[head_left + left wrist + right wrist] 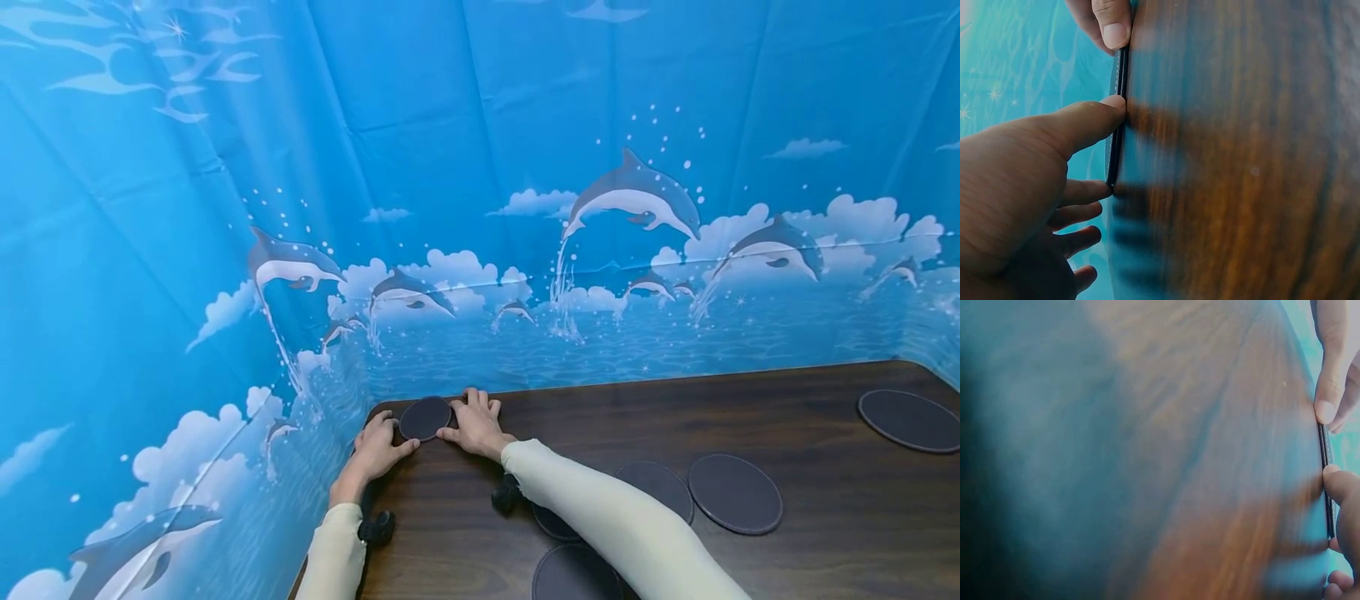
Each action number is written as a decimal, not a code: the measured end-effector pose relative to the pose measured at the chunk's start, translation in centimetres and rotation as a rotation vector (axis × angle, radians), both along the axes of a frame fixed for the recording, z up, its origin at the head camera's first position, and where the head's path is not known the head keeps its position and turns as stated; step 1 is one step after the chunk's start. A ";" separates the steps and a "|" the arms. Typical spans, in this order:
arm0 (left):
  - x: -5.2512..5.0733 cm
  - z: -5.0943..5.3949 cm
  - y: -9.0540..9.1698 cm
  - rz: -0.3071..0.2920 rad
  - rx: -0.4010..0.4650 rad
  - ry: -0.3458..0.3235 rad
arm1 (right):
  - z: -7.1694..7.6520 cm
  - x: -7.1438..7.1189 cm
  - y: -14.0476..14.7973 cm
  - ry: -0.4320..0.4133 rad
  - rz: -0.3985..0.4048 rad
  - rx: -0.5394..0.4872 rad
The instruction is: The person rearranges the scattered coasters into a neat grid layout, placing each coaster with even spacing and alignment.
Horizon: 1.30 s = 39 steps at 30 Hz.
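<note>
A round dark coaster [425, 418] with a stitched rim lies flat at the far left corner of the brown table. My left hand [375, 450] is at its left side, thumb and index fingertip touching the rim. On the opposite side, my right hand [480, 427] has its thumb and fingers spread along the edge. Seen edge-on in the left wrist view, the coaster's rim [1114, 150] shows layered dark lines; whether this is more than one coaster I cannot tell. Neither hand covers its top.
More dark round coasters lie on the wood-grain table [817, 417]: one [735, 494] right of the right forearm, one [576, 575] near the front, another [911, 421] far right. The right sleeve partly hides others. A blue dolphin-print curtain [465, 167] borders the table's back and left.
</note>
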<state>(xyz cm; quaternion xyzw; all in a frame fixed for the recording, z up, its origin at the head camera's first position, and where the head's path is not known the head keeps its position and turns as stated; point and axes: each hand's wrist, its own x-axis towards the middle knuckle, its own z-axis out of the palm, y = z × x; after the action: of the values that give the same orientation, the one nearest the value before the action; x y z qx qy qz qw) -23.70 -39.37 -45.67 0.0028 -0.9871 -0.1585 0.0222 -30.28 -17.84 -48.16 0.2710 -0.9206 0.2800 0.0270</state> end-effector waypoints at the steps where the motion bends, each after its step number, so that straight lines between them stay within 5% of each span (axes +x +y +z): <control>1: 0.1 0.0 0.0 0.001 0.001 0.002 | 0.0 0.1 0.0 -0.006 0.012 -0.007; 21: 0.4 0.4 -0.4 0.008 0.110 0.033 | 0.3 0.3 0.3 -0.009 0.109 -0.093; 29: 0.3 1.7 0.0 0.003 0.187 0.091 | 1.2 0.2 1.6 -0.006 0.133 -0.177; 39: 0.7 3.5 2.6 -0.038 0.239 0.214 | 2.9 0.8 4.7 0.011 0.121 -0.298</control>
<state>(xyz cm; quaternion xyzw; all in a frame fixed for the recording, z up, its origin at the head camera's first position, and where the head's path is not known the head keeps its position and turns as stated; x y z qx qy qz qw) -23.03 -36.76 -42.12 -0.0301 -0.9531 -0.2747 0.1236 -29.46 -13.16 -45.26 0.3203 -0.8507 0.4131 0.0551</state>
